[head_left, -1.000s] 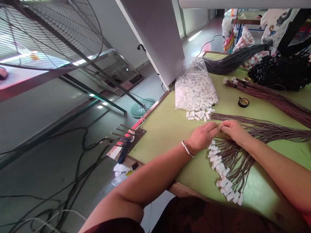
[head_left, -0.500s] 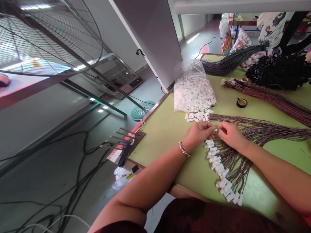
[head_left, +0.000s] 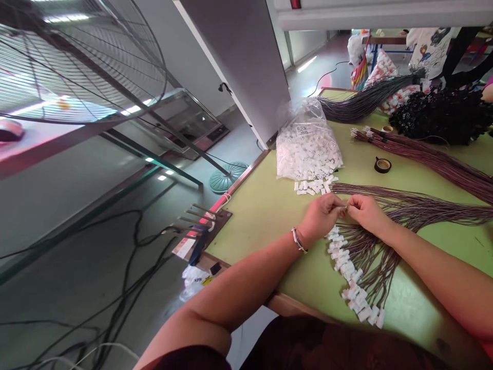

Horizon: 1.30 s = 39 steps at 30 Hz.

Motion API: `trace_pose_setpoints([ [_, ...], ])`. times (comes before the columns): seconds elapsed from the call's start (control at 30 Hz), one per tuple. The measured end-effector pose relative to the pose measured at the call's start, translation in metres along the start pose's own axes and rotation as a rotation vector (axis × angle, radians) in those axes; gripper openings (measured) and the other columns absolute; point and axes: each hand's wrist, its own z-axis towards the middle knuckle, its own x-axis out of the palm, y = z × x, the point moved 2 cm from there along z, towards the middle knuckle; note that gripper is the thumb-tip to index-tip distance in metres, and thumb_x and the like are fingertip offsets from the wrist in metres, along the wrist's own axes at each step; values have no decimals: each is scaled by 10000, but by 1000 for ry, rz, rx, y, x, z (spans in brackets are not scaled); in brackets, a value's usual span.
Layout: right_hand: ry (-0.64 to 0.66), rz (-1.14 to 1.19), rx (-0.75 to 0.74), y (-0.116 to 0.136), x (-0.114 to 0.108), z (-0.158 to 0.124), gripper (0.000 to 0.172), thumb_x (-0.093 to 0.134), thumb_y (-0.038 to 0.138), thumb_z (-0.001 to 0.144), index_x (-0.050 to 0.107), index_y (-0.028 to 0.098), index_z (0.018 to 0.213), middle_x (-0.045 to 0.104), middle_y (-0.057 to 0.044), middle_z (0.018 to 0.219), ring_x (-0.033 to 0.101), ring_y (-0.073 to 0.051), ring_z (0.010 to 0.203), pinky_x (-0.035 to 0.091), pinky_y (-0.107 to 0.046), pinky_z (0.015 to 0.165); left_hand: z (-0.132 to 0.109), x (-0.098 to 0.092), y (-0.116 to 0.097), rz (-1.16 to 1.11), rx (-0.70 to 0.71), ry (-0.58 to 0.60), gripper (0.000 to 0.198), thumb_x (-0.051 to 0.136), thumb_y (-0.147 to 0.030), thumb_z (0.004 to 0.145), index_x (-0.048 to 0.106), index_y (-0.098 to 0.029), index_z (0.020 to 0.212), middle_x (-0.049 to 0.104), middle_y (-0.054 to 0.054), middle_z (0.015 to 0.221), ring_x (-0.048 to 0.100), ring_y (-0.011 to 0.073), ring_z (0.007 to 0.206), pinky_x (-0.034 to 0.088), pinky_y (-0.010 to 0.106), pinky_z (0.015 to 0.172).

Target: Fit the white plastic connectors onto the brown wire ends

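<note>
lead: state of grip?

inspector: left hand [head_left: 325, 213] pinched to at the fingertips; right hand [head_left: 365, 213] likewise, the two pinches all but meeting. a tiny piece [head_left: 346, 207] shows between them, held from both sides. fingers cover most of it; identity unconfirmed.

lead: location?

inspector: over the green table [head_left: 250, 226], just beyond a row of white connectors [head_left: 347, 267] on the ends of brown wires [head_left: 416, 216]. loose connectors [head_left: 314, 186] lie against the lower edge of a clear bag [head_left: 308, 154] full of similar pieces.

lead: handling?

inspector: judged as follows. connectors: light, stiff, smooth, easily dropped. wires: thin, soft, prone to tangle. best hold: connector by the sides of its body, wire close behind its end, since farther back it would likely buckle.

lead: markings?

inspector: the bag's label [head_left: 305, 130] carries dark print, too small to read. white plastic bag [head_left: 194, 280] by the table edge: dark marks and a yellow patch, illegible. no brand established.
</note>
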Motion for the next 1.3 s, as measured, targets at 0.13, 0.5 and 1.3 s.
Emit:
trace_pose_setpoints([
  [0.13, -37, 4, -8, 0, 1, 0, 151, 485, 313, 654, 504, 176, 594, 456, 45, 520, 362, -90, 497, 288, -230, 487, 0, 5, 3, -313, -295, -26, 65, 613, -181, 739, 600, -128, 705, 613, 7, 578, 581, 100, 546, 502, 240, 570],
  [0.5, -102, 90, 13, 2, -11, 1, 102, 508, 270, 660, 514, 184, 606, 404, 53, 503, 328, -90, 477, 259, -233, 463, 5, -38, 0, -367, -355, -239, 170, 686, -271, 713, 605, -127, 755, 635, -2, 574, 559, 83, 461, 460, 211, 486],
  [1.3, -41, -26, -17, 12, -3, -6, 107, 474, 255, 634, 489, 182, 557, 431, 40, 503, 344, -90, 487, 269, -232, 472, -1, -19, 10, -469, -300, -4, 167, 712, -268, 703, 685, -140, 807, 643, 15, 645, 579, 96, 585, 483, 235, 592],
])
